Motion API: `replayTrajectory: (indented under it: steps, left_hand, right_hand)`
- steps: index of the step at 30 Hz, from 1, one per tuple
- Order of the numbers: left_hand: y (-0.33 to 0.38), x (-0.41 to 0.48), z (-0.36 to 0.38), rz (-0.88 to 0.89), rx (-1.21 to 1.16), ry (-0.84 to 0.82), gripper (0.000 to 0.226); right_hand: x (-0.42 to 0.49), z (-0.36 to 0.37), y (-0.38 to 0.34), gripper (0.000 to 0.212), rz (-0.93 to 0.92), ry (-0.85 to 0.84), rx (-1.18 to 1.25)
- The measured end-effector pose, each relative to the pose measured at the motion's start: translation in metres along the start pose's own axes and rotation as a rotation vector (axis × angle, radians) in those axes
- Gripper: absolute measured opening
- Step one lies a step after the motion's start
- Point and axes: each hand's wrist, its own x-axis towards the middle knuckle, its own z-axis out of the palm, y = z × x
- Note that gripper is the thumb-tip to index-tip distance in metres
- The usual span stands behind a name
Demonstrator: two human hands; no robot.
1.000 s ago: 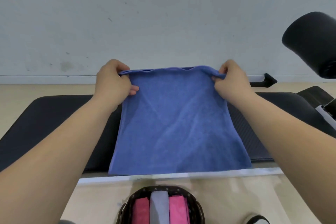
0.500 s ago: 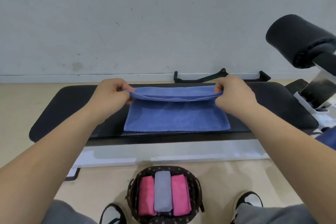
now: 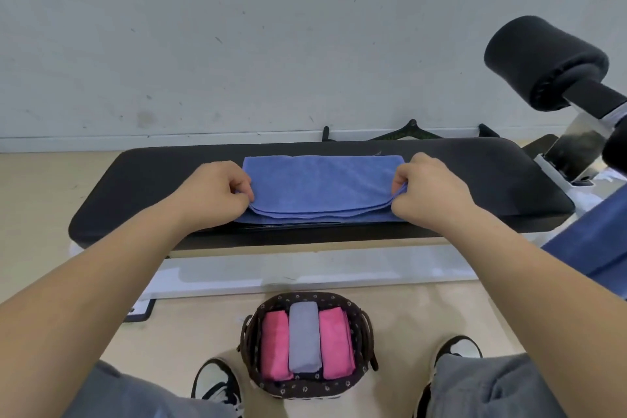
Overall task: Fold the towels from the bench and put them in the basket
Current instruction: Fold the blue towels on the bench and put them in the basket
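The blue towel (image 3: 322,187) lies flat on the black bench (image 3: 135,187), abt in the mid of the pad. It's folded over, so a few layers show along its near edge. The left hand (image 3: 217,190) is at the towel's near left corner w/ fingers curled in, thumb & fingers pinching the cloth layers there. The right hand (image 3: 431,193) does the same at the near right corner: fingers curled, pinching the edge, w/ a bit of blue cloth bunched up by the thumb. Both hands sit low, right on the towel. Both arms are bare. The towel's far edge is straight & lies nr the back of the pad. A white frame (image 3: 305,268) runs under the bench. On the floor in front of the bench, btw the person's 2 shoes (image 3: 217,383), sits the brown woven basket (image 3: 368,332). Inside it 3 folded towels lie side by side, touching: a pink towel (image 3: 274,346) on the left, a grey towel (image 3: 303,336) in the mid & a 2nd pink towel (image 3: 336,343) on the right. At the far right some more blue cloth (image 3: 597,241) shows by the bench end; can't tell what it is. A fat black foam roll (image 3: 543,58) sticks up at the top right.
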Motion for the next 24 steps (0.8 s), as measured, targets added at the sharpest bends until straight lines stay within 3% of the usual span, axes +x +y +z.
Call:
replayTrajectory:
  steps: [2,6,8,10,13,17,19,24]
  left_hand:
    - [-0.005,0.006,0.000,-0.054,0.004,-0.050,0.021]
    - [-0.007,0.017,-0.001,-0.216,-0.183,-0.025,0.025]
    - [-0.005,0.024,0.001,-0.233,-0.138,0.097,0.028]
    - [0.000,0.030,0.006,-0.248,0.014,0.118,0.032]
    - [0.008,0.045,0.015,-0.378,-0.155,0.032,0.039]
    - [0.023,0.059,0.018,-0.486,-0.341,-0.008,0.060]
    - [0.026,0.064,0.017,-0.527,-0.425,-0.030,0.052]
    - [0.024,0.065,0.008,-0.508,-0.596,-0.066,0.028]
  right_hand:
    - [0.001,0.000,-0.004,0.013,-0.011,-0.038,-0.047]
    - [0.008,-0.002,-0.008,0.013,0.049,-0.324,-0.149]
    - [0.013,-0.007,-0.007,0.016,0.055,-0.319,-0.133]
    - [0.017,-0.010,-0.006,0.024,0.046,-0.187,-0.031]
    - [0.027,0.000,-0.006,0.030,-0.043,0.007,0.083]
    - [0.037,0.030,-0.007,0.067,-0.164,-0.244,0.009]
    - [0.041,0.037,-0.008,0.069,-0.170,-0.305,-0.079]
    - [0.044,0.031,-0.013,0.069,-0.162,-0.301,-0.042]
